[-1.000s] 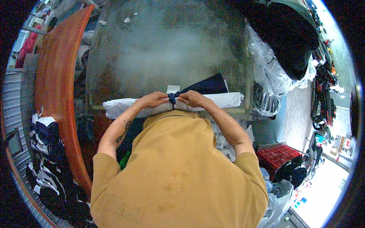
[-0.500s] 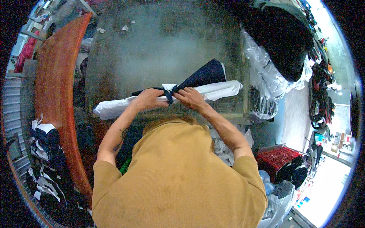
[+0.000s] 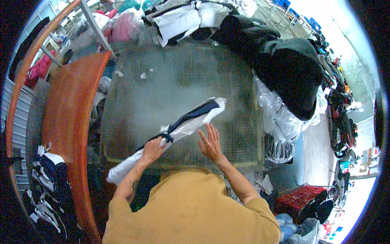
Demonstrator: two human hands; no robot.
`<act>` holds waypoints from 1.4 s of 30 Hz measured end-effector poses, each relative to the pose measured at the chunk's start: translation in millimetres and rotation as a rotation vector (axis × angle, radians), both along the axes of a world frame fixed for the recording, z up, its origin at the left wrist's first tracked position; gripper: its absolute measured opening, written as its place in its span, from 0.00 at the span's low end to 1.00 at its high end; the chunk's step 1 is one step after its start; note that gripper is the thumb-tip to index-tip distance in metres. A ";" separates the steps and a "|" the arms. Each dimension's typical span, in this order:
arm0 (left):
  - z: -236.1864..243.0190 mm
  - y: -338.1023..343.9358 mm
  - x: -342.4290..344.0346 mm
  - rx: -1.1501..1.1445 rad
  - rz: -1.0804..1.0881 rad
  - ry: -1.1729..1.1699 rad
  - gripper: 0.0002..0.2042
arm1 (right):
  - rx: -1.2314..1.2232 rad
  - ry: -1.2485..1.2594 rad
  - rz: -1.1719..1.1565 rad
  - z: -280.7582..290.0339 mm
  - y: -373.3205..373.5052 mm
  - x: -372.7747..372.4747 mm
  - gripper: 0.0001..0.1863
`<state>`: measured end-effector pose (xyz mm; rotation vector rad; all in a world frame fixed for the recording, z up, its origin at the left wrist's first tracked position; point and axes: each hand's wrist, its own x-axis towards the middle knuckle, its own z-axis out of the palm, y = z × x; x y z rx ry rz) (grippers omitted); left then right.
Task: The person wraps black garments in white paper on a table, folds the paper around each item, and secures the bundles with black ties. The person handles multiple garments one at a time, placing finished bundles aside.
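Head view, table: landmark here, grey-green top [image 3: 142, 101], approx. centre of pic; all places rel. to it.
White roll: long white bundle [image 3: 194, 123] slanted over the table's near half; near end pokes past table's near edge close to the near-L corner, far end over the table, R of middle. Can't tell if it rests on the top or is lifted.
Navy cloth: dark strip [image 3: 199, 111] along the roll's far half, over the table's middle.
Tie: dark knotted band [image 3: 167, 137] around roll, over the table's near half, L of middle.
L hand: [image 3: 153, 149] over table's near-L part; fingers curled tog., clamped on roll just beside the tie.
R hand: [image 3: 211, 146] over table's near half, R of middle; fingers spread wide apart, holding nothing; tips near roll, w/ a gap btwn.
Table edges: roll's far end well apart from far edge & R edge; R hand also well apart from R edge.
Scraps: few small white bits [image 3: 143, 75] on table's far-L part.
L of table: tall orange-brown panel [image 3: 69, 122], dark stuff in the gap btwn.
R of table: clear plastic [image 3: 273, 105] along the edge; big black pile [image 3: 296, 77] at far-R corner.
Beyond far edge: white bundles [image 3: 178, 21].
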<state>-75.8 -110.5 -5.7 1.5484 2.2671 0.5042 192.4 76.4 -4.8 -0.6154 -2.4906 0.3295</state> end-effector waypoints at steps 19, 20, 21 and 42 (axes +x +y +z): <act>21.3 109.7 -268.8 0.292 0.641 0.295 0.15 | -0.305 -0.180 -0.527 -180.1 154.8 -14.5 0.48; 22.7 127.7 -292.8 0.287 0.606 0.341 0.16 | -0.181 -0.143 -0.575 -190.0 167.1 -24.9 0.48; 22.4 153.2 -313.8 0.285 0.567 0.386 0.18 | -0.055 -0.107 -0.628 -199.2 180.7 -34.5 0.49; -12.1 638.6 -456.5 0.802 0.642 -0.551 0.46 | -0.446 -0.396 -0.816 -134.4 174.6 -96.2 0.55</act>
